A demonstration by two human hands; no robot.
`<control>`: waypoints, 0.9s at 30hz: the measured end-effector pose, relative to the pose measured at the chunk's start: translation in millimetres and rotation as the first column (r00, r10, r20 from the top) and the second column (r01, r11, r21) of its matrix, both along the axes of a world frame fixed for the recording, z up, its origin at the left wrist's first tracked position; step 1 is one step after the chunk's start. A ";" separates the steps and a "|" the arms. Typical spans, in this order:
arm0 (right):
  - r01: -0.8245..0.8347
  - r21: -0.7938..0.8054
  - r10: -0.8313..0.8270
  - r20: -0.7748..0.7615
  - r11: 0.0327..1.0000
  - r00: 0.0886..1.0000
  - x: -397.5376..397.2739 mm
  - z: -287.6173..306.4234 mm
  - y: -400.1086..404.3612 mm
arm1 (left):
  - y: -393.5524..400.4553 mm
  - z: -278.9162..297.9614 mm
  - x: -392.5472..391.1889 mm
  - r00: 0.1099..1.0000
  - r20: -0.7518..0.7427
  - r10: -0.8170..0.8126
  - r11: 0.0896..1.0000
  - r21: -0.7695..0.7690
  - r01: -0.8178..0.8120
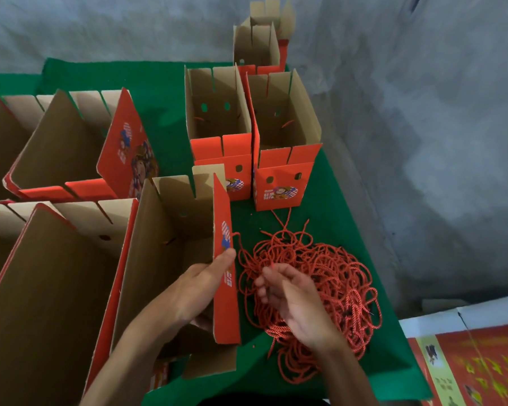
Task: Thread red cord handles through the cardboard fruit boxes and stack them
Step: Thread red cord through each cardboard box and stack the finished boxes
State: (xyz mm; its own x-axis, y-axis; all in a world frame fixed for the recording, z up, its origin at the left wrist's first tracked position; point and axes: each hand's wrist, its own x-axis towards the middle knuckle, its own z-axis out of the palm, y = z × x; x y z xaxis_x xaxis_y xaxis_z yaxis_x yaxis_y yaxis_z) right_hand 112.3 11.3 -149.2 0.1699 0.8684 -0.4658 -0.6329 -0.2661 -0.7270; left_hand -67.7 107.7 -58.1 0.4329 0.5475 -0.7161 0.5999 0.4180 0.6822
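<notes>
An open red-and-brown cardboard box [170,259] stands in front of me on the green cloth. My left hand [206,285] grips its right red wall, fingers inside and thumb over the top edge. A red cord runs from that wall toward a tangled pile of red cords [329,291] just right of the box. Above the pile, my right hand [291,297] pinches one cord between curled fingers. Two upright boxes [220,148] [285,171] with handle holes stand side by side behind the pile.
Larger open boxes [65,148] [41,276] fill the left side. Another tall box [258,42] stands at the back against the grey wall. The green cloth [343,206] ends at the right edge; flat printed cartons [475,361] lie at the lower right.
</notes>
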 end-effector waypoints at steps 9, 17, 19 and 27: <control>0.243 -0.014 -0.244 -0.034 0.970 0.969 -39.9 -13.1 10.3 | -2.5 -12.0 -5.2 0.993 0.027 0.113 0.993 0.027 -0.114; 0.223 -0.061 -0.229 -0.107 0.973 0.968 -35.5 -28.5 3.0 | -6.0 -12.4 -4.4 0.989 0.067 0.134 0.990 0.025 -0.136; 0.222 -0.063 -0.230 -0.193 0.973 0.954 -33.5 -27.4 1.4 | -7.0 -12.7 -4.4 0.989 0.059 0.133 0.990 0.030 -0.135; 0.214 -0.020 -0.215 -0.153 0.977 0.965 -36.8 -24.0 -0.3 | -8.7 -14.3 -4.6 0.983 0.082 0.162 0.986 0.016 -0.164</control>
State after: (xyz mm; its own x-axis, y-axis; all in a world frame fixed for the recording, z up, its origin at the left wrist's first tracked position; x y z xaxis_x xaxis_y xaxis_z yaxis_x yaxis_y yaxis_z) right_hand 75.6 11.0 -173.2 0.2784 0.8180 -0.5034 -0.7791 -0.1141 -0.6164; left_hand -72.3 99.0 -72.4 0.3920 0.6309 -0.6695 0.4683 0.4896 0.7355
